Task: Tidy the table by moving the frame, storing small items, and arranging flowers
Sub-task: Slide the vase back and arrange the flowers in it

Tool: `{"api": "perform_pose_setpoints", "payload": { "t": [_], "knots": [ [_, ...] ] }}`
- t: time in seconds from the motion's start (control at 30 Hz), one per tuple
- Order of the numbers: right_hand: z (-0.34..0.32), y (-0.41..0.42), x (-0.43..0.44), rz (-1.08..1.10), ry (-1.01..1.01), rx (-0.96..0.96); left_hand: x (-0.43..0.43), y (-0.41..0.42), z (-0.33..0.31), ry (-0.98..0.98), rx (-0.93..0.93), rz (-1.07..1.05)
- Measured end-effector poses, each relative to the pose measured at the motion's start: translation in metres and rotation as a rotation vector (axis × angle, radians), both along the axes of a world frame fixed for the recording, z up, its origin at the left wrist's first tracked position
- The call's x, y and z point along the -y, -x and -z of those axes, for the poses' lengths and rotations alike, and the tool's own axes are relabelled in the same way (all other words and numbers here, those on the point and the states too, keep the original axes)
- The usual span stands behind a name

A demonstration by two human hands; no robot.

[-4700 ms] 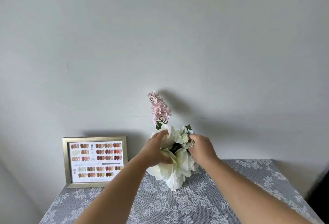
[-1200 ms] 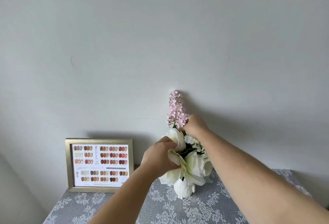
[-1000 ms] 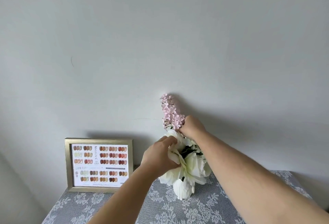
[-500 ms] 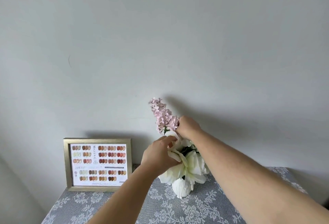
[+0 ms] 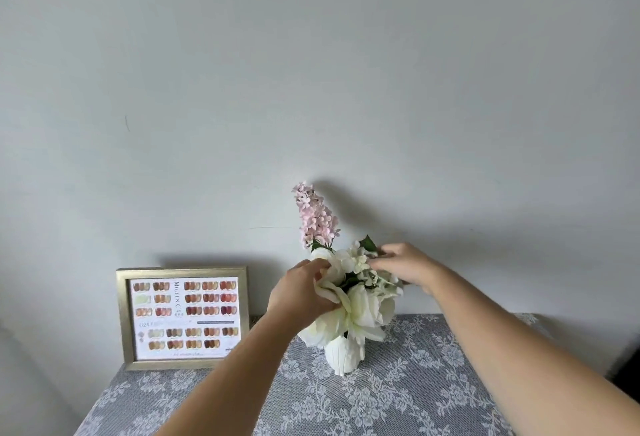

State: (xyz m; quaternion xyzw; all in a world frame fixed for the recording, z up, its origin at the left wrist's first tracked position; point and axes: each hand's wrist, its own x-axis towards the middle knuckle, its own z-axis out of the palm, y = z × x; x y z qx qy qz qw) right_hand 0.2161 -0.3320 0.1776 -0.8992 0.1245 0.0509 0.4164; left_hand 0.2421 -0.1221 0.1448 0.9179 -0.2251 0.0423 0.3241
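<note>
Vase (image 5: 343,355) holds white blooms (image 5: 360,300), pink sprig (image 5: 317,219); left fingers (image 5: 320,264) apparently pinch petals, right fingers (image 5: 379,264) touch blooms.

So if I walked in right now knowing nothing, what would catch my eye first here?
Most likely the white flowers in a white vase mid-table, with a tall pink flower spike rising above them. Both hands are in the blooms: the left hand grips petals on the left side, the right hand touches the top right. A gold frame of colour swatches leans on the wall at left.
</note>
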Motion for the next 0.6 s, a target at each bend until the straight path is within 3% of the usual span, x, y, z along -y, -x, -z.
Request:
{"api": "perform_pose_setpoints", "payload": {
  "t": [0.3, 0.6],
  "knots": [
    [0.013, -0.004, -0.022, 0.015, 0.164, 0.171, -0.002, 0.001, 0.004, 0.103, -0.015, -0.009],
    [0.007, 0.006, -0.007, 0.067, 0.072, 0.168, -0.020, 0.003, -0.001, -0.073, -0.042, 0.007]
  ]
}}
